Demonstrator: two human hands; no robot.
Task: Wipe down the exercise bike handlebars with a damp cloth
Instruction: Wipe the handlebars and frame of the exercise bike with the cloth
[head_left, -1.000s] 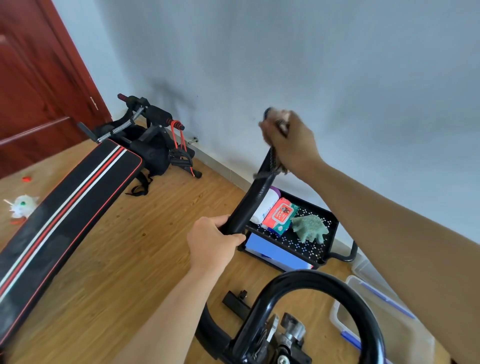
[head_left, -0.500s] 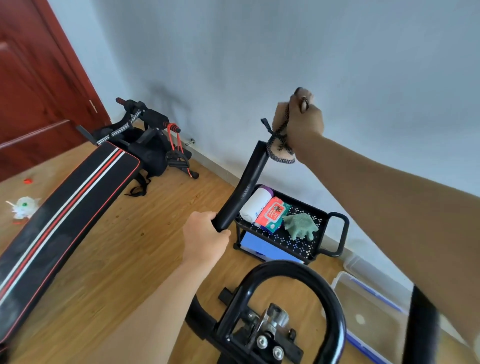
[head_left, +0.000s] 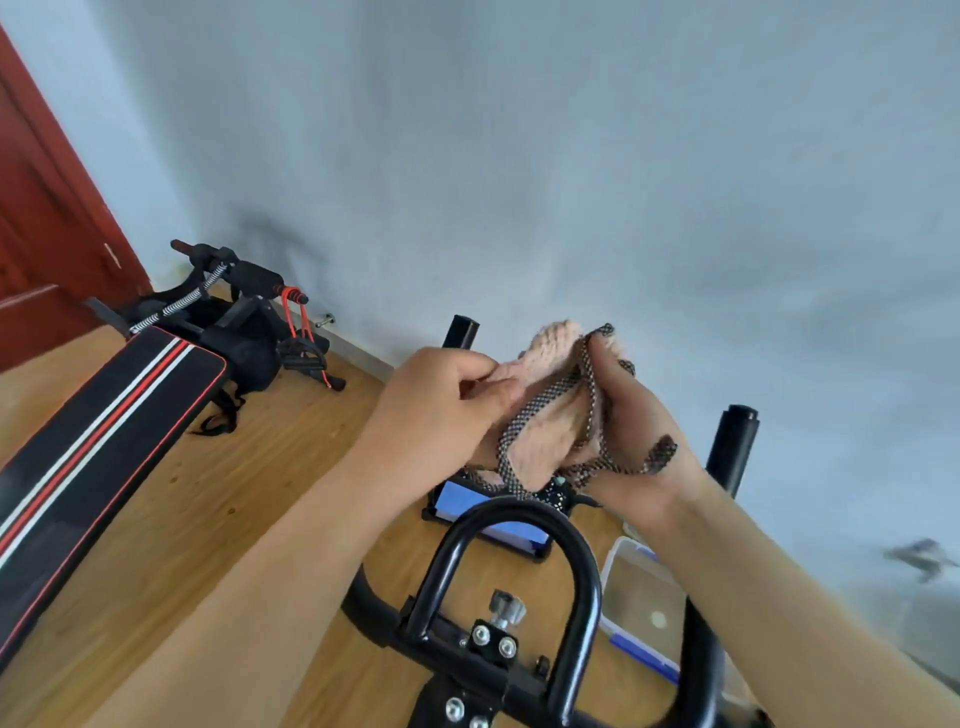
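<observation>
A pink fluffy cloth (head_left: 545, 415) with a black-and-white speckled trim is held up between both hands, above the middle of the bike. My left hand (head_left: 441, 400) pinches its left edge. My right hand (head_left: 631, 441) holds its right side, the trim looped over the fingers. The black handlebars (head_left: 576, 587) lie below: a centre loop, a left horn tip (head_left: 460, 332) behind my left hand and a right horn (head_left: 735, 441) upright beside my right wrist. Neither hand touches the bars.
A black bench with red and white stripes (head_left: 98, 447) lies at the left on the wooden floor. A black rack with a blue box (head_left: 488, 514) stands by the wall behind the bike. A clear bin with a blue lid (head_left: 644, 597) sits to the right. A red door (head_left: 47, 228) is at far left.
My left hand let go of the left horn and rose to the cloth. My right hand brought the cloth off the horn's tip toward the centre. The view turned to face the bike.
</observation>
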